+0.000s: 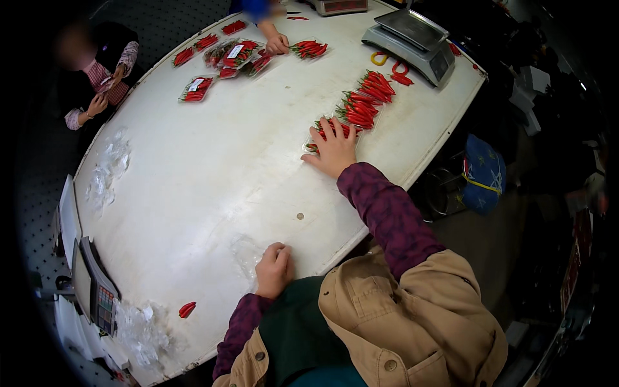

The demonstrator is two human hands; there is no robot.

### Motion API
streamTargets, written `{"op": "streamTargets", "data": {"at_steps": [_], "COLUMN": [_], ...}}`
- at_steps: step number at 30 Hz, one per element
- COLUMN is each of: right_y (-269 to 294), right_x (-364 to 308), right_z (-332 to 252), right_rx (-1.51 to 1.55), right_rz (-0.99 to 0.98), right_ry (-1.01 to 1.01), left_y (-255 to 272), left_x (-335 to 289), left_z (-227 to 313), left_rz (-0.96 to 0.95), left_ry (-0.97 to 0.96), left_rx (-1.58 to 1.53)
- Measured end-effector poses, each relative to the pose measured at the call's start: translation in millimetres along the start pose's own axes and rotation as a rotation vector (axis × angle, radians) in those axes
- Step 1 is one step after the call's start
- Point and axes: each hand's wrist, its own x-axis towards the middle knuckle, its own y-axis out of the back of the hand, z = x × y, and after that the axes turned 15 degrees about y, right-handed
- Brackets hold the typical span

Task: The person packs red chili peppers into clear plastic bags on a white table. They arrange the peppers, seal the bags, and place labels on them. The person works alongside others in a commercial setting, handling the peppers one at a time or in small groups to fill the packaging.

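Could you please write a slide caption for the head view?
Right hand spread over a pack of red chilies on a white table, left hand beside crumpled clear plastic.

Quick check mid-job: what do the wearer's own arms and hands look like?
Left hand and right hand are both ungloved. The right sleeve and left sleeve are long and purple-maroon with a darker blotchy pattern. A tan garment with round buttons covers the shoulder. No cables show on either arm.

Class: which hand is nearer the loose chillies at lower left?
Left. The left hand is right of the loose chillies; the right hand is farther off, touching a chilli pack.
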Motion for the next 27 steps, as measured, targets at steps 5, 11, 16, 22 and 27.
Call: {"op": "streamTargets", "data": {"at_steps": [5,11,16,22,27], "right_y": [-5.7,18.4,32.8,54.2,42.7], "right_x": [11.5,15.5,54.0,123.4,28.2], "right_z": [20.7,5.5,20.9,8.9,-74.9], "right_rx": [-0.011,0.093,0.43,1.068,1.246], "right_rz": [-0.043,0.16,0.159,0.318,-0.126], "right_ry": [-0.09,0.098,0.002,-0.175,0.038], "left_y": [-1.2,-1.0,-0.1,5.8,34.2], "left_x": [-2.3,-2.4,5.1,-3.7,0.8], "left_z": [-0.1,0.9,5.1,-12.9,-3.5], "left_rz": [-0.026,-0.003,-0.011,0.05,0.164], "left_ry": [0.017,0.025,0.018,0.041,0.193], "left_rx": [-0.001,-0.019,-0.02,-0.123,-0.194]}}
